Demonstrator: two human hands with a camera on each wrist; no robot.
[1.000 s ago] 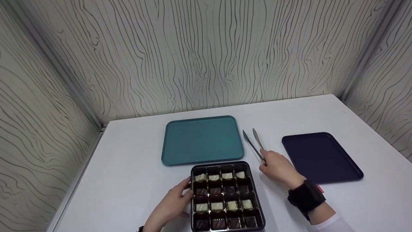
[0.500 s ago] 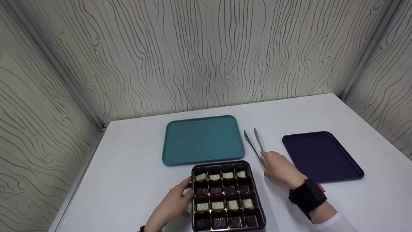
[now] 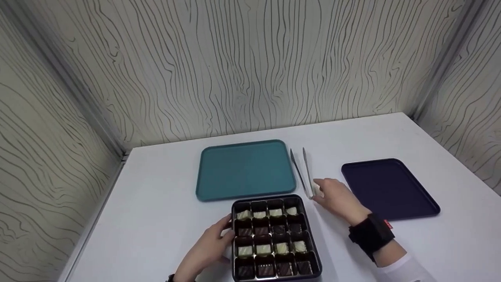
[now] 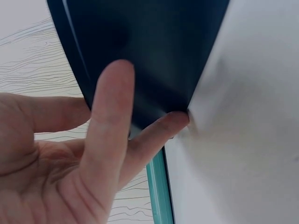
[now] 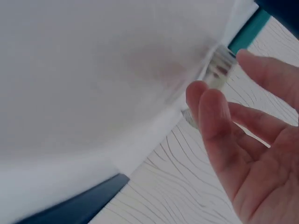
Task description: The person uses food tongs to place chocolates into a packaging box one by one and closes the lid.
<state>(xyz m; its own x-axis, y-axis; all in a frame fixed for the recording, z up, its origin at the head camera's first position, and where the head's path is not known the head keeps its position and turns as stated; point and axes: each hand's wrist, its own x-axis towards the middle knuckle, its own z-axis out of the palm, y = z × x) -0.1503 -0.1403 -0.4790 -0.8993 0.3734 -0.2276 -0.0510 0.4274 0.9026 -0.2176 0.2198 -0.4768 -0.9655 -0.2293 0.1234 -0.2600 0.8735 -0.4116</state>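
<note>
A dark box of chocolates, divided into compartments with pale and dark pieces in alternating rows, lies at the front of the table. My left hand is against its left side; in the left wrist view, extended fingers touch the box's dark wall. Metal tongs lie between the trays, arms spread and pointing away from me. Beside their joined end is my right hand, thumb and fingers parted. In the right wrist view, the thumb is close to the tongs; I cannot tell whether it touches them.
Behind the box of chocolates lies a teal tray. A navy tray is at the right, close to my right wrist. White tabletop extends to the left, and patterned panels stand behind and at both sides.
The tongs have shifted slightly away and to the left, turning a little. My right fingers have parted from them, uncovering the joined end. My left hand and the box stay put.
</note>
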